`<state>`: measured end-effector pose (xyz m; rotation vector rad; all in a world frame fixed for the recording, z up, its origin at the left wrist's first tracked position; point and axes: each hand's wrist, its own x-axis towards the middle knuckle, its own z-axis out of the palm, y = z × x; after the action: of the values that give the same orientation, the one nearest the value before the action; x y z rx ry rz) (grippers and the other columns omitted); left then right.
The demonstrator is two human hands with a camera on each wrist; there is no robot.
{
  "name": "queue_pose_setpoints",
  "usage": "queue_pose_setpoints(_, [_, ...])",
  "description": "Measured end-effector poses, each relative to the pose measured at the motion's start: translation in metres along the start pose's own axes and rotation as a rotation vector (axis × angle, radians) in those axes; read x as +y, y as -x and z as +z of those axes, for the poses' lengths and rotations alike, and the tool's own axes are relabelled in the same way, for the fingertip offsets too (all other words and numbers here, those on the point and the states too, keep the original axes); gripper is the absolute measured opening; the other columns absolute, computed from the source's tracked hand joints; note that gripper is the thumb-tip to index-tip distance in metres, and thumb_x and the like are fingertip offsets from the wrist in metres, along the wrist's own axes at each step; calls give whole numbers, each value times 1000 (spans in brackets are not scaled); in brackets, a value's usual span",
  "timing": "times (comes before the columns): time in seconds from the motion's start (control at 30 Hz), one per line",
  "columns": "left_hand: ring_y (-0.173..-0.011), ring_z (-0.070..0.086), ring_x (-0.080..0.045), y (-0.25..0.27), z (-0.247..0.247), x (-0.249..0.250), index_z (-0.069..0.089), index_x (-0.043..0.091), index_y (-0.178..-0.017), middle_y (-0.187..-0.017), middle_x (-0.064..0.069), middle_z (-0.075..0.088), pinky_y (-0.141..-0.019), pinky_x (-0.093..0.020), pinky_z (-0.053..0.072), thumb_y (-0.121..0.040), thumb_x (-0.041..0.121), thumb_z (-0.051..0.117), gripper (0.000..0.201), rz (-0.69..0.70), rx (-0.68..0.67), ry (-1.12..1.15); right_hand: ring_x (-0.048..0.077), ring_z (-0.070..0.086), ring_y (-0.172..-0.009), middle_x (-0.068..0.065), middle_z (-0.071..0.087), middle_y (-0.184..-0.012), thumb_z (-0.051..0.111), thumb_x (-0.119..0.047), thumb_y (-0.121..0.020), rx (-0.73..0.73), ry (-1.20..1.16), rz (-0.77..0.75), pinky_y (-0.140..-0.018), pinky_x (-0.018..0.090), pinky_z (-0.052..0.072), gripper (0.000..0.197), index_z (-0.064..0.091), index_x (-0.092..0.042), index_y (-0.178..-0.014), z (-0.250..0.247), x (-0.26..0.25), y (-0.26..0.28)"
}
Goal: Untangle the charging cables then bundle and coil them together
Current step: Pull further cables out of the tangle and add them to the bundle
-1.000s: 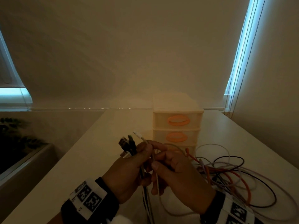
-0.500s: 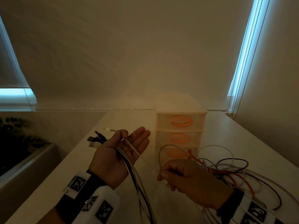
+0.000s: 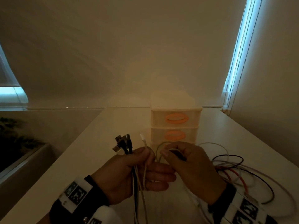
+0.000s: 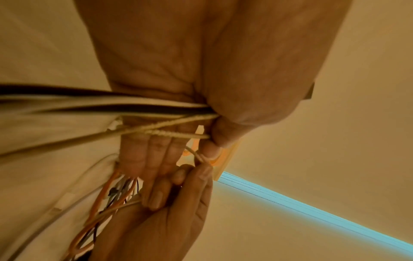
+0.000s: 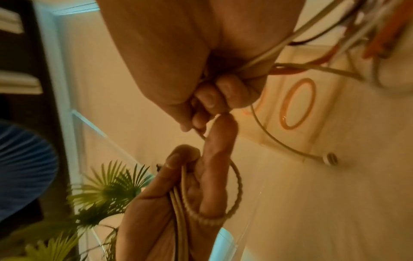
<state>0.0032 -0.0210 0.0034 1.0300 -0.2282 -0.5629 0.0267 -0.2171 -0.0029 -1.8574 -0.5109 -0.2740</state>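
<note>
My left hand grips a bundle of cables between thumb and forefinger, its other fingers stretched out to the right. Black and silver plugs and a white plug stick up above the thumb. In the left wrist view the thumb clamps black, white and braided beige cables. My right hand is close beside it and pinches a loop of beige cable; its fingers curl round that strand. A loose tangle of red, black and white cables lies on the table to the right.
A small plastic drawer unit with orange handles stands on the white table just behind my hands. The table's left edge drops off beside a dark plant. Blind cords hang at the back right by the wall.
My left hand, flat and palm-up half a second ago, has closed its thumb on the bundle. The right hand has risen from the table and come up against it with the beige cable.
</note>
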Motion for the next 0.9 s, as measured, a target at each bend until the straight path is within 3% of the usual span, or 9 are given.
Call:
queue_pose_setpoints(0.07, [-109, 63, -47, -2, 1, 0, 53, 5, -83, -116, -34, 62, -104, -60, 44, -103, 25, 48, 28, 55, 51, 41, 0, 66, -72, -16, 71, -75, 66, -19, -93, -56, 5, -107, -66, 12, 49, 18, 77, -32, -88, 0, -8, 4])
queue_pose_setpoints(0.13, [-93, 67, -39, -3, 3, 2, 54, 6, -85, -107, -28, 65, -100, -55, 48, -100, 27, 46, 28, 110, 105, 100, -3, 67, -74, -21, 73, -82, 62, -12, -95, -185, 1, -179, -66, 8, 47, 26, 77, -32, -99, 1, -17, 8])
queue_pose_setpoints(0.23, [-108, 67, -38, -4, 7, 6, 55, 9, -89, -126, -28, 63, -105, -56, 42, -102, 31, 40, 30, 171, 166, 235, -16, 61, -72, -39, 64, -75, 55, -7, -99, -443, 91, -189, -64, 3, 44, 24, 74, -17, -112, -2, -22, 8])
queue_pose_setpoints(0.3, [-103, 70, -35, -6, 8, 7, 60, 9, -85, -120, -24, 67, -90, -51, 56, -102, 30, 42, 32, 212, 221, 340, -13, 57, -61, -36, 60, -64, 49, -5, -102, -559, 64, -95, -57, 5, 41, 24, 70, -12, -108, -6, -22, 8])
queue_pose_setpoints(0.37, [-82, 74, -31, -8, 4, 7, 65, 7, -75, -96, -17, 72, -69, -42, 62, -100, 26, 45, 38, 269, 296, 407, -3, 50, -53, -22, 67, -71, 45, -5, -103, -545, 11, -45, -55, 9, 37, 23, 63, -19, -102, -6, -23, 8])
queue_pose_setpoints(0.47, [-65, 68, -25, -9, 0, 8, 66, 7, -71, -75, -8, 63, -61, -35, 60, -101, 25, 44, 42, 316, 323, 463, 5, 43, -52, 3, 71, -79, 45, -6, -102, -353, -90, 54, -53, 19, 38, 16, 47, -23, -103, -3, -15, 6])
queue_pose_setpoints(0.73, [-64, 67, -23, -9, -3, 7, 64, 10, -71, -74, -6, 61, -59, -33, 59, -100, 26, 44, 39, 305, 279, 438, 4, 65, -74, -8, 69, -74, 60, -28, -97, -425, 218, -105, -71, 8, 45, 18, 69, -40, -86, 4, -13, 6])
queue_pose_setpoints(0.83, [-47, 42, -11, -6, -9, 10, 54, 14, -73, -67, 2, 42, -45, -24, 41, -102, 24, 43, 33, 304, 173, 461, -1, 62, -69, -16, 65, -69, 60, -31, -97, -465, 355, -49, -66, 12, 47, 15, 73, -31, -89, -9, -8, 0])
queue_pose_setpoints(0.9, [-43, 31, -8, -4, -13, 12, 51, 15, -74, -65, 5, 35, -43, -22, 29, -100, 24, 45, 28, 282, 92, 422, 1, 61, -63, -11, 65, -67, 57, -29, -98, -368, 396, 14, -60, 16, 48, 21, 70, -26, -83, -19, 1, -5])
